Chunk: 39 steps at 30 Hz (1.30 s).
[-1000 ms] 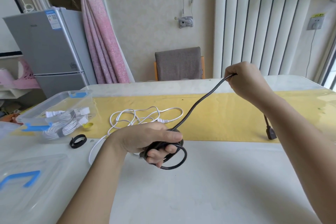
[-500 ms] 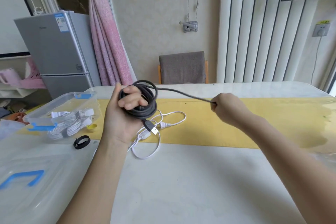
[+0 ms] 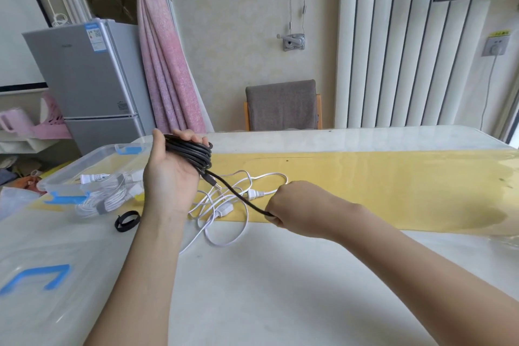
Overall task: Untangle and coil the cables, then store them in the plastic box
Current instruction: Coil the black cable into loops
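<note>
My left hand (image 3: 171, 174) is raised above the table, its fingers curled round a coil of black cable (image 3: 191, 150). A loose end with a plug hangs from the coil, and one black strand runs down to my right hand (image 3: 297, 209), which grips it in a fist just above the table. A tangled white cable (image 3: 224, 205) lies on the table under both hands. The clear plastic box (image 3: 84, 168) with blue clips stands at the left and holds a bundled white cable (image 3: 109, 196).
A black strap loop (image 3: 127, 221) lies on the table beside the box. The box lid (image 3: 36, 284) with a blue handle lies at the near left. A yellow runner (image 3: 393, 185) crosses the table. A chair (image 3: 282, 108) stands behind the far edge, a fridge (image 3: 84, 76) at the left.
My left hand rose from the table and turned palm up with the black coil, which has more turns. My right hand came down and left along the strand, closer to the coil.
</note>
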Each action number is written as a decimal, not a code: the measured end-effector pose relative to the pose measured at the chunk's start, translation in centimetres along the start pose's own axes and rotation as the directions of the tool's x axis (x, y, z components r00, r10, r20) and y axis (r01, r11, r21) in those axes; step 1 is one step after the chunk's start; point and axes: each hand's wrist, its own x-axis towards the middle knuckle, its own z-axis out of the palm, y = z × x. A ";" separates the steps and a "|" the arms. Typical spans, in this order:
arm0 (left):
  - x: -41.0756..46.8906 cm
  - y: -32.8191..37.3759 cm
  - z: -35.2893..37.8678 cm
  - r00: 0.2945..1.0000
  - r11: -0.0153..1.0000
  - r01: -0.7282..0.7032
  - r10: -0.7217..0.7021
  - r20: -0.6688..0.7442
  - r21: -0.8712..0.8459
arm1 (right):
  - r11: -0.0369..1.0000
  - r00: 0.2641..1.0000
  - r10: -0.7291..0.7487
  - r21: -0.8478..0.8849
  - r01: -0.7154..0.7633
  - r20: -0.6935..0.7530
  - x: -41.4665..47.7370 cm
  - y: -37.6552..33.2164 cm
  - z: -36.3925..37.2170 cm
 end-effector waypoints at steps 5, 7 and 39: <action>-0.4 -1.5 0.4 0.997 0.898 -0.031 -0.003 0.076 0.438 | 0.998 0.994 -0.063 -0.008 0.063 -0.091 0.2 -0.9 -0.9; -1.0 -2.1 0.4 0.986 0.699 -0.069 -0.059 0.153 0.711 | 0.999 0.985 -0.046 0.001 0.047 -0.165 0.1 -0.4 -1.6; -3.5 -2.4 3.7 0.879 0.902 0.426 -0.431 0.203 0.068 | 0.107 0.985 0.161 0.993 0.043 -0.060 -1.0 2.4 -2.6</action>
